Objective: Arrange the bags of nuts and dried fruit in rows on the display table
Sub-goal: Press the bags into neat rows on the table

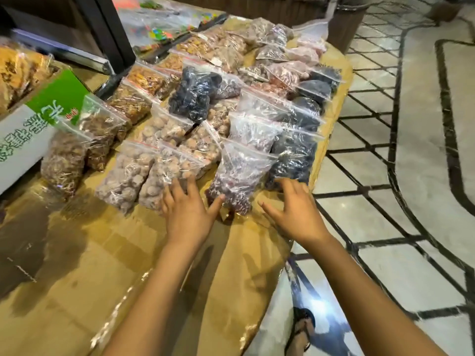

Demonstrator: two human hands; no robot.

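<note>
Several clear zip bags of nuts and dried fruit lie in rough rows on the cardboard-covered display table (108, 253). Nearest me a bag of dark red fruit (239, 176) lies between my hands. My left hand (189, 209) rests flat with fingers spread, its fingertips on a bag of pale round nuts (169, 176) and its thumb against the red bag. My right hand (290, 211) is spread too, fingertips touching a bag of black dried fruit (293, 160) at the table's right edge. Neither hand grips anything.
A green and white carton (38, 124) stands at the left, with brown nut bags (66, 163) leaning against it. More bags fill the far end. The table's right edge drops to a tiled floor (411, 176). My sandalled foot (300, 327) shows below.
</note>
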